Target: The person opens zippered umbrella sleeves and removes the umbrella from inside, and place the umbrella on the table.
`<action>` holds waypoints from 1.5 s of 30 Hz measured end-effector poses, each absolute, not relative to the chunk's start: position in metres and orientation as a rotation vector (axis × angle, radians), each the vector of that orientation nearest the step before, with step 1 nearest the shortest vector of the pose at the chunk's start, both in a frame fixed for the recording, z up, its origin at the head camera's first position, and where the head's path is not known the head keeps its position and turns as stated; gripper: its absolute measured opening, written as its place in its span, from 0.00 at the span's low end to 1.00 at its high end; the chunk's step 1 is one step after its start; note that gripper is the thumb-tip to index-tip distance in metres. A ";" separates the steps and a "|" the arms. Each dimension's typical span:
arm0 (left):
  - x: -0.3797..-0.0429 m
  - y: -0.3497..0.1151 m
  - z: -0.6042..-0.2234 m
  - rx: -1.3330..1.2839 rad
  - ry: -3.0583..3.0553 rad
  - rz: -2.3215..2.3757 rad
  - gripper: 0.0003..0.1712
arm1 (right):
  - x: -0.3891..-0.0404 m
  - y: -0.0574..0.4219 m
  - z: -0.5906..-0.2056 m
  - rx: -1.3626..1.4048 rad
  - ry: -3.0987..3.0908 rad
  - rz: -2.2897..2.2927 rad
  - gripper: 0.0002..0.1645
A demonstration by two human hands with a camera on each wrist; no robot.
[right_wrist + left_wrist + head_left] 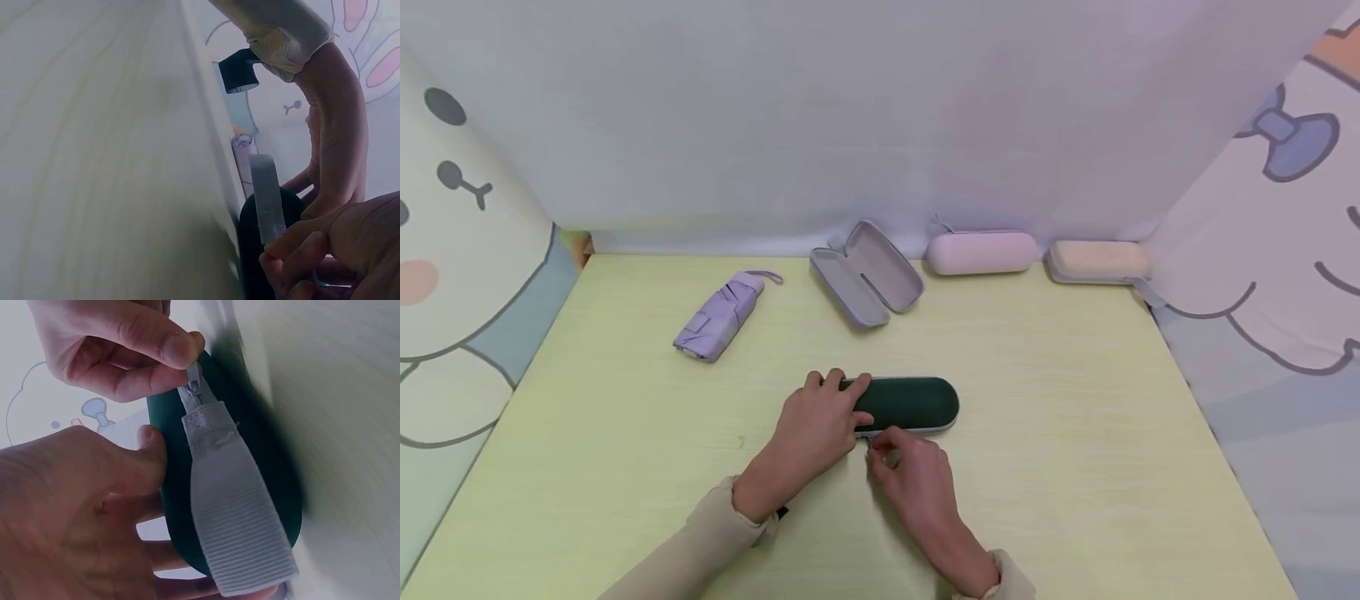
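A dark green zip case [910, 402] lies lengthwise on the table in front of me. My left hand [820, 421] holds its left end, thumb along the near side and fingers over the top. On the near side my right hand [917, 475] pinches a small metal zipper pull [193, 376] between thumb and forefinger. A pale ribbed fabric tab [240, 512] hangs from the case end beside the zipper, clear in the left wrist view. My left hand covers part of the case in the head view.
Behind the case lie a folded lilac umbrella [718, 318], an unfolded grey-lilac case [891, 271], a closed pink case [981, 254] and a closed peach case [1099, 260]. A pale curtain [865, 125] rises along the table's back edge.
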State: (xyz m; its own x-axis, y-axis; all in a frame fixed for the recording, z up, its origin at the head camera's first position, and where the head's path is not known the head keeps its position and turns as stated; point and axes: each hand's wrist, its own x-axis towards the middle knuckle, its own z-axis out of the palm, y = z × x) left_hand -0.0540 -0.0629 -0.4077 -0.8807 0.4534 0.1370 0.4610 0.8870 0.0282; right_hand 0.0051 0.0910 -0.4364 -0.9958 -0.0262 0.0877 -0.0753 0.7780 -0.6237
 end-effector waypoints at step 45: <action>-0.103 -0.077 -0.397 -1.085 -3.048 -0.333 0.37 | -0.028 0.164 -0.403 -0.015 -2.769 1.051 0.06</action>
